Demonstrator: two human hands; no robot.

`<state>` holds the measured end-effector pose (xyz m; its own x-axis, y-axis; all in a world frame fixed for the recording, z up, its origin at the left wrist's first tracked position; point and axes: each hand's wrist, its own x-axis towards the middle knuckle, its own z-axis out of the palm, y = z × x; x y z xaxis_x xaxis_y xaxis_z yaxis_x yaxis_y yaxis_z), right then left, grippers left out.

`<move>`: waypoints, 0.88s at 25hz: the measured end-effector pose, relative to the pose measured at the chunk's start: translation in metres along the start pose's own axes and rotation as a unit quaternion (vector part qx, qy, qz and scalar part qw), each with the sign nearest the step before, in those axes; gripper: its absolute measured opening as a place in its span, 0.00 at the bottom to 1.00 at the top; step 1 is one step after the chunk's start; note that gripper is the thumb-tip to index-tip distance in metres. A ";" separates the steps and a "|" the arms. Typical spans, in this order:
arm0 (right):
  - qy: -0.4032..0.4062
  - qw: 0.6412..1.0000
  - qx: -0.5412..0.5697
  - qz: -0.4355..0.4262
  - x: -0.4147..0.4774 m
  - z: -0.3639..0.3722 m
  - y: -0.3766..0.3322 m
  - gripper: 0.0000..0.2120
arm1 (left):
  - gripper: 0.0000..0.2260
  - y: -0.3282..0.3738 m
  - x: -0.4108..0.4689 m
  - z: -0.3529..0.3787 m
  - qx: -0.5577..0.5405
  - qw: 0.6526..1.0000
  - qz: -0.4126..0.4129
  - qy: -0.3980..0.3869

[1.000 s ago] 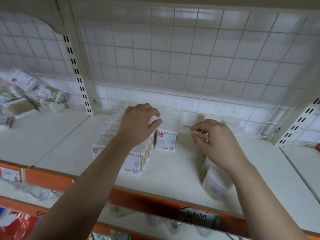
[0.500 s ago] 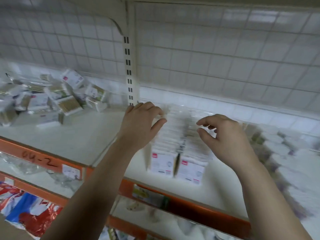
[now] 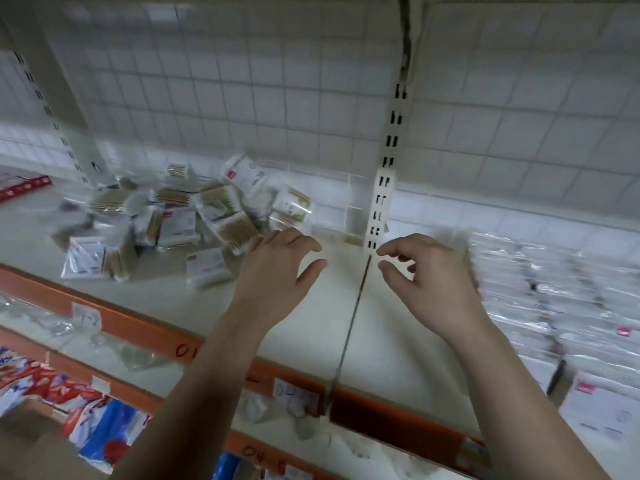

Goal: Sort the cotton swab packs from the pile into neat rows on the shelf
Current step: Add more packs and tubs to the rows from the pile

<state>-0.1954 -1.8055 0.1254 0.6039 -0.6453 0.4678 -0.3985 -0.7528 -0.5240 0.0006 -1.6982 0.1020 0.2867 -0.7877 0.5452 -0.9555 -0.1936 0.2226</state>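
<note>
Both hands are empty and raised over a bare stretch of the white shelf (image 3: 381, 341). The left hand (image 3: 277, 271) has fingers loosely curled and spread, holding nothing, its fingertips just beside the near edge of the pile (image 3: 180, 220) of cotton swab packs. The right hand (image 3: 433, 278) is also loosely curled, thumb and forefinger apart, nothing between them.

Compared with half a second ago the view has swung left: the pile, then far off at the left edge, now sits left of centre, and the slotted upright post (image 3: 384, 174) has shifted from above the left hand to between the two hands. The sorted rows (image 3: 554, 306), which lay right under the hands earlier, are now off to the right, blurred, with the right hand's knuckles still close to their left end. Hand poses are about the same as before.

One small pack (image 3: 207, 266) lies apart from the pile, near the left hand. The orange shelf edge (image 3: 145, 330) carries paper labels. Red and blue packets (image 3: 69, 403) show on the lower shelf, bottom left.
</note>
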 end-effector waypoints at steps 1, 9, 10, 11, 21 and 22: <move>-0.005 1.000 0.001 0.006 0.007 0.012 -0.006 0.08 | 0.18 -0.013 -0.001 -0.001 -0.004 1.000 -0.006 -0.001; -0.034 0.999 0.021 0.020 0.064 0.086 -0.023 0.11 | 0.15 -0.078 -0.003 -0.006 0.005 0.999 -0.034 -0.023; -0.033 0.999 0.018 0.012 0.072 0.094 -0.024 0.12 | 0.15 -0.084 -0.003 -0.006 0.005 0.999 -0.035 -0.024; -0.032 0.999 0.015 0.003 0.082 0.102 -0.025 0.13 | 0.15 -0.089 -0.002 -0.005 0.004 0.999 -0.037 -0.026; -0.014 0.998 -0.054 0.014 0.160 0.165 -0.024 0.24 | 0.18 -0.123 0.006 0.001 -0.004 0.999 -0.044 -0.001; -0.016 0.998 -0.062 0.018 0.164 0.169 -0.023 0.25 | 0.18 -0.125 0.008 0.003 -0.006 0.999 -0.044 -0.003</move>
<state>0.0295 -1.8717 0.0934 0.6081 -0.6696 0.4265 -0.5014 -0.7405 -0.4475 0.1219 -1.6818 0.0764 0.3697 -0.7713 0.5181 -0.9254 -0.2553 0.2803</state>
